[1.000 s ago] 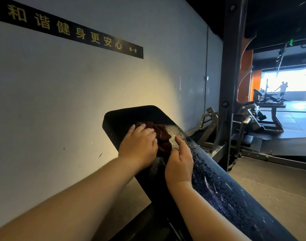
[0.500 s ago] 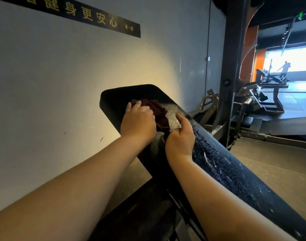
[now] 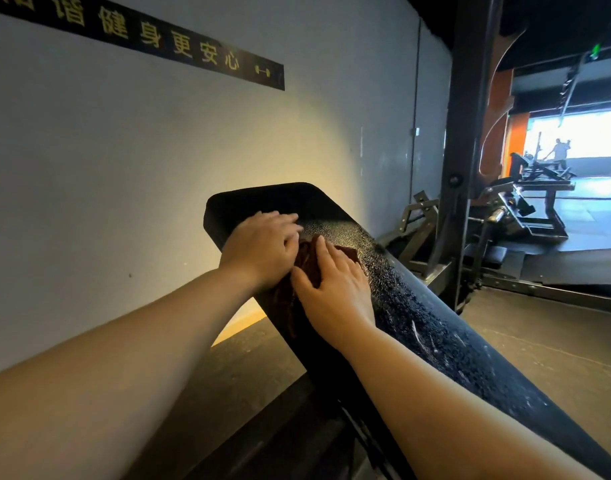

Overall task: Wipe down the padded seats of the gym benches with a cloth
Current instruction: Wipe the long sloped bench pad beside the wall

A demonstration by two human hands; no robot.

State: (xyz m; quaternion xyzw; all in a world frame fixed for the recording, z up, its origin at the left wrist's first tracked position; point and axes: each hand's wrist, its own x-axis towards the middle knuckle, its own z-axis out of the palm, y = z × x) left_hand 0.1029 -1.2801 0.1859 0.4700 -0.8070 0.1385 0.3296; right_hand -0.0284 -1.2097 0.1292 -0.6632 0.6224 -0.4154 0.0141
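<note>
Bench pad [image 3: 435, 327]: black, sloping up to its far end by the wall.
Cloth [image 3: 306, 263]: dark red, bunched on the pad near the far end, toward its left edge.
Left hand [image 3: 262, 249]: fingers straight, flat on the cloth's left part.
Right hand [image 3: 335, 289]: fingers straight, pressing the cloth's right part.

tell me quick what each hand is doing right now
Left hand: open, fingers flat, pressing the dark red cloth on the bench pad.
Right hand: open, flat on the same cloth.
</note>
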